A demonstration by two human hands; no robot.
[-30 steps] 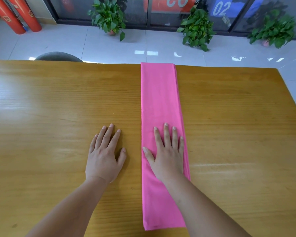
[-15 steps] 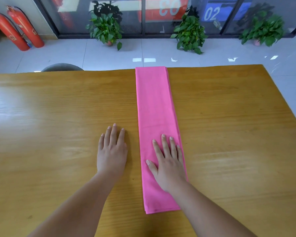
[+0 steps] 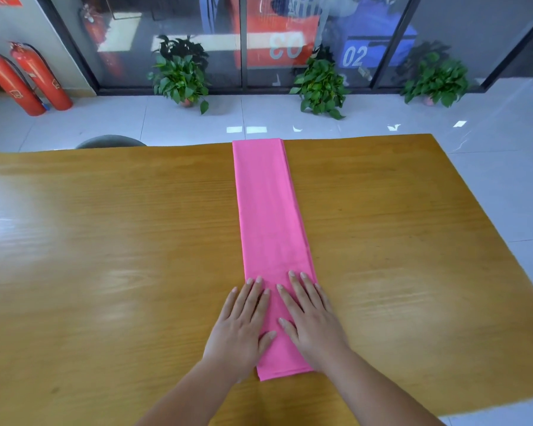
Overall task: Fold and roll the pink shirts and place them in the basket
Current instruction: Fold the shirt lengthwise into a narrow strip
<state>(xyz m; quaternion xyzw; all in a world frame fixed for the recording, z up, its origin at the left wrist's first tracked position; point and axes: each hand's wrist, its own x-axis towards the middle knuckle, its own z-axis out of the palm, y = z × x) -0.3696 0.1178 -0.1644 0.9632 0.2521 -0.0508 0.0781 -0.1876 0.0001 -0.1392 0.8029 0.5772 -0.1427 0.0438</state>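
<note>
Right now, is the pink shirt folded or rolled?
Folded, not rolled: the pink shirt lies as a long flat strip, left hand and right hand flat on it.

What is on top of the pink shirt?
The left hand and right hand lie flat, side by side, on the pink shirt at its near end. Cloth beneath them is hidden.

The table [image 3: 105, 241] is glossy varnished wood with visible grain. The pink shirt [image 3: 268, 210] is smooth, matt cloth. At twelve o'clock lie shiny, reflective floor tiles [image 3: 74, 124], then glass panels [image 3: 173, 26] beyond.
</note>
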